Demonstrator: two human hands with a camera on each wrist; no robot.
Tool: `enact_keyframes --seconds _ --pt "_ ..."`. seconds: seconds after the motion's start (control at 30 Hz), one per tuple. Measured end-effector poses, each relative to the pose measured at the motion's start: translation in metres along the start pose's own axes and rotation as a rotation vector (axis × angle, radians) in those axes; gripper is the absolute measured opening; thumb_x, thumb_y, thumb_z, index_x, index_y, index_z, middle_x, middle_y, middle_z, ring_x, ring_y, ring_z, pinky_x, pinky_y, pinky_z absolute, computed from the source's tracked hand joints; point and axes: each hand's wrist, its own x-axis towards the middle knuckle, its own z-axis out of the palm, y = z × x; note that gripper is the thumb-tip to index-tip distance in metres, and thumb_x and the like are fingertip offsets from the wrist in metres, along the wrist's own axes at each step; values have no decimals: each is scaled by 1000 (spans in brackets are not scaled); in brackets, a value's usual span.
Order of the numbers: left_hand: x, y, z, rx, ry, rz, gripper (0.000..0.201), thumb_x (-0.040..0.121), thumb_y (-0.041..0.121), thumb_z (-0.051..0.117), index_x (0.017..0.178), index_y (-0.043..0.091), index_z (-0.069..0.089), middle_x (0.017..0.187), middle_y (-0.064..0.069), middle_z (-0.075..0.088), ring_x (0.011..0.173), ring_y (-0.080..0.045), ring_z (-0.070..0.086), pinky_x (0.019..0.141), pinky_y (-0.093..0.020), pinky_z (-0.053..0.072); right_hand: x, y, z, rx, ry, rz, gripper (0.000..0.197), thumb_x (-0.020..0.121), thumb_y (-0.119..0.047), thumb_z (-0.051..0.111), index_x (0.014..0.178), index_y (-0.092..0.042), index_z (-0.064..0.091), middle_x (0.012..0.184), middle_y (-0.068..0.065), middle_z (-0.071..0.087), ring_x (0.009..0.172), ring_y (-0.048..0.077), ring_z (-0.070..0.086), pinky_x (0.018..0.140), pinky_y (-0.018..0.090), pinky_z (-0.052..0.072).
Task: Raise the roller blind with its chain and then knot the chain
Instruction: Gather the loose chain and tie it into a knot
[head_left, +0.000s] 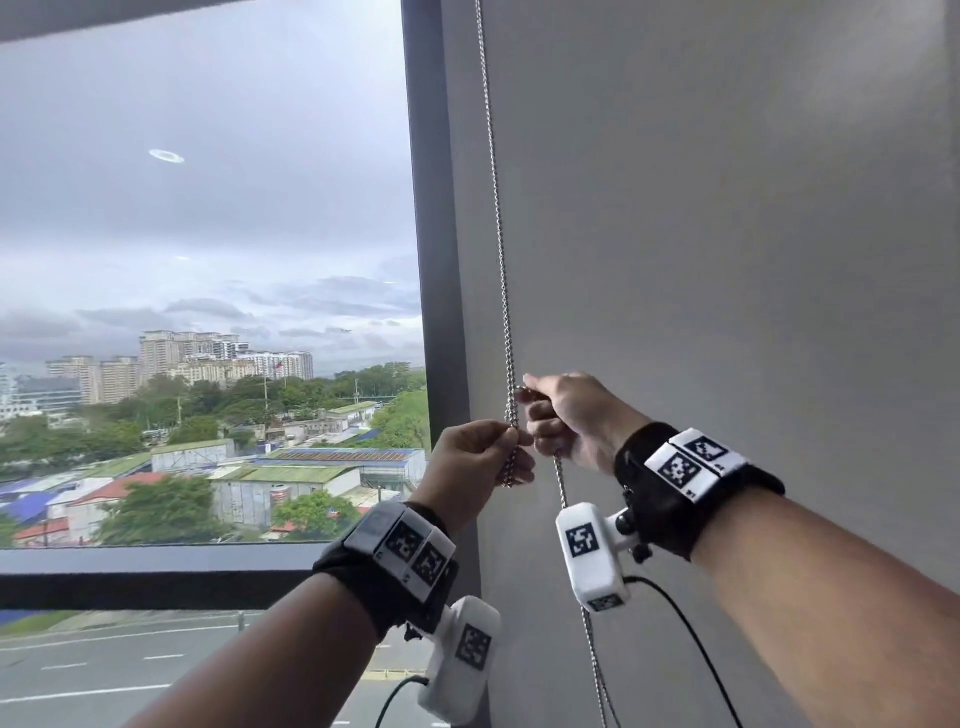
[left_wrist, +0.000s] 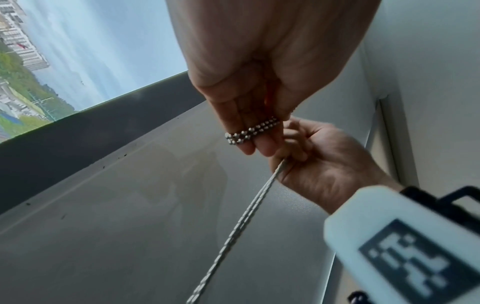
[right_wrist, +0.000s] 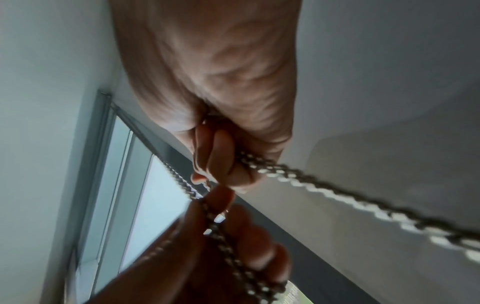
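Observation:
A silver bead chain (head_left: 497, 218) hangs down the left edge of the grey roller blind (head_left: 717, 208). My left hand (head_left: 480, 457) pinches a short doubled loop of the chain (left_wrist: 250, 131) between thumb and fingers. Just to its right and a little higher, my right hand (head_left: 558, 415) grips the chain (right_wrist: 262, 164) in curled fingers, and the long doubled strand (head_left: 576, 571) drops below it. The two hands almost touch at the chain. The chain inside the right fist is hidden.
A dark window frame post (head_left: 434, 249) stands just left of the chain, with glass (head_left: 208, 260) and a city view beyond it. The dark sill (head_left: 156, 571) runs below the glass. White wrist cameras (head_left: 589, 553) with black cables hang under both wrists.

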Motion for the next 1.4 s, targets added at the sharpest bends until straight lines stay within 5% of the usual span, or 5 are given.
enact_keyframes --seconds 0.53,0.67,0.97,1.13,1.4 --pt "23 21 -4 274 221 71 30 80 -1 63 105 12 53 66 -24 64 53 -27 57 55 -38 49 -13 -32 21 -353 -47 -178 16 100 -13 50 92 -5 60 45 -7 36 35 6 27 35 19 22" --pt "32 31 -8 439 262 74 19 78 16 67 63 4 64 47 0 51 45 -11 40 51 -25 31 -16 -37 20 -346 -66 -155 16 101 -13 48 92 -6 59 55 -2 35 40 7 25 37 17 20" --pt "19 44 -1 -301 -54 -231 14 86 6 51 86 -4 62 72 -17 63 56 -23 60 59 -32 56 -17 -39 17 -312 52 -199 20 100 -10 47 86 -4 59 66 10 59 46 16 52 40 23 44" --pt "22 39 0 137 173 137 22 69 22 64 48 19 68 56 13 61 73 -1 51 72 -13 39 -15 -35 14 -290 48 -181 18 100 -9 46 88 -4 58 69 14 64 54 23 61 46 28 50" --pt "5 55 1 -117 -28 0 36 77 -5 54 44 6 64 80 -27 62 61 -29 54 58 -30 50 -13 -29 12 -237 169 -177 22 100 -8 48 80 -3 58 64 12 59 46 18 57 48 30 55"
